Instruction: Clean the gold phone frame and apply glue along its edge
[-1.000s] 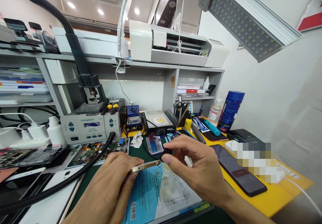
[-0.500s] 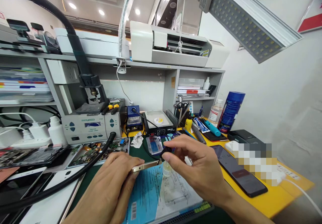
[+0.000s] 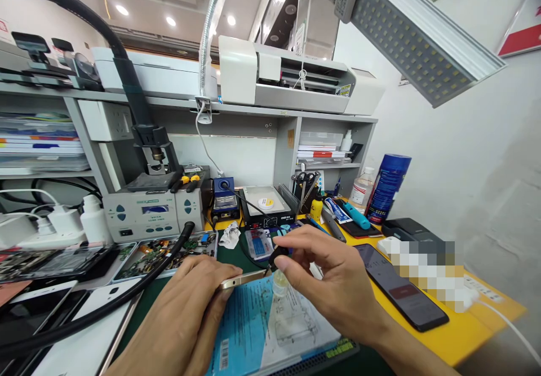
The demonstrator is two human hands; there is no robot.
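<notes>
My left hand (image 3: 190,302) is closed around a thin phone with a gold edge (image 3: 245,279), tilted above a blue and white booklet (image 3: 249,325). Between the thumb and fingertips of my right hand (image 3: 333,277) is a small black cap-like tool (image 3: 276,255). Its thin tip points down-left at the far end of the phone; whether it touches cannot be made out. Just below the tool, a small clear bottle (image 3: 279,286) stands on the booklet, partly covered by my right fingers. Most of the phone's face is hidden by my left hand.
A black hose (image 3: 139,286) curves across the left, over phones and a tray of circuit boards (image 3: 203,246). Behind stand a grey hot-air station (image 3: 147,215) and a heating plate (image 3: 266,204). A dark phone (image 3: 406,291) lies right; a lamp (image 3: 418,38) hangs above.
Both hands keep nearly the same position. The black tool in my right hand tilts slightly, its tip still by the phone's end.
</notes>
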